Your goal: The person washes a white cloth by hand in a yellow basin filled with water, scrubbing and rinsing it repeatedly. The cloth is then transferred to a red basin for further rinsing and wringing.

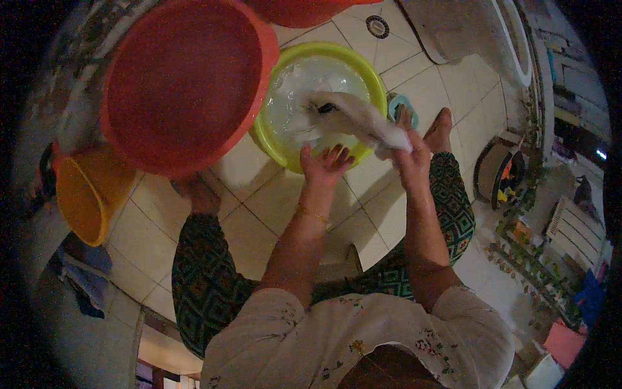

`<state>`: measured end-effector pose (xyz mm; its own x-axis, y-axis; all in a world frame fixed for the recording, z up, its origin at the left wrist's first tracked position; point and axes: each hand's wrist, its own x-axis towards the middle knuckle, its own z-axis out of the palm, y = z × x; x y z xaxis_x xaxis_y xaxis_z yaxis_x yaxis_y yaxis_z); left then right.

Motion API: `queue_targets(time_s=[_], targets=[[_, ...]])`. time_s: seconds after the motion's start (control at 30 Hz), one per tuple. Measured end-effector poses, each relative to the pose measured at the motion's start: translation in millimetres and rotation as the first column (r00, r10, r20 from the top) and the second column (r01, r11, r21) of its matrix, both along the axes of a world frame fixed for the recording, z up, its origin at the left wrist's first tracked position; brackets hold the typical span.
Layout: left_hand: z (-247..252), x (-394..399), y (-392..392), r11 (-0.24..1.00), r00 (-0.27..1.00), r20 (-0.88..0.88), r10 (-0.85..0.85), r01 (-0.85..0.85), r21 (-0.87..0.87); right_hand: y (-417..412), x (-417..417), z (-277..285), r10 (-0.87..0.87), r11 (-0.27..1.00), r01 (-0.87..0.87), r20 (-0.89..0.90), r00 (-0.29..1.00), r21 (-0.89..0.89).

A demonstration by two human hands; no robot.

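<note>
A white cloth (362, 114) with a dark patch stretches across the right side of a yellow-green basin (380, 92). My right hand (412, 154) grips the cloth's near end, just outside the basin's rim. The far end reaches down to the cloudy, sudsy water (296, 92) and is blurred. Over the basin's near edge is my left hand (325, 163), fingers spread and nothing in it. Whether it touches the rim I cannot tell.
Against the basin's left side stands a large red tub (189, 87), with another red tub (301, 12) behind. An orange bucket (87, 194) lies tilted at left. A light-blue object (402, 104) sits by my right foot. A floor drain (377, 26) and white toilet (520, 44) are beyond.
</note>
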<state>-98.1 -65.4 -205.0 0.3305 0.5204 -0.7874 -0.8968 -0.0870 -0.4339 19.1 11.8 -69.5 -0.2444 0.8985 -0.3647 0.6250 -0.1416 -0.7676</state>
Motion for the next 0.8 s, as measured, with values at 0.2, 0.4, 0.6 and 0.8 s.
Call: queue_targets(time_s=[0.2,0.4,0.6,0.8], targets=[[-12.1,-1.2,29.6,0.828,0.925,-0.368,0.092,0.134,0.545,-69.5,-59.0,-16.7,0.408,0.751,-0.458,0.212,0.888,0.476],[36.2,3.6,48.3,0.969,0.843,-0.505,0.185,-0.072,0.236,11.3,-52.9,-67.2,-0.027,0.989,-0.006,0.222,0.975,0.148],[-4.2,-4.6,31.9,0.952,0.865,-0.469,0.178,-0.032,0.303,-63.6,-79.1,-27.7,0.361,0.716,-0.506,0.366,0.858,0.48],[30.6,10.0,34.1,0.976,0.898,-0.414,0.151,-0.069,0.206,15.8,-75.6,-54.4,0.11,0.985,-0.148,0.346,0.932,0.084]])
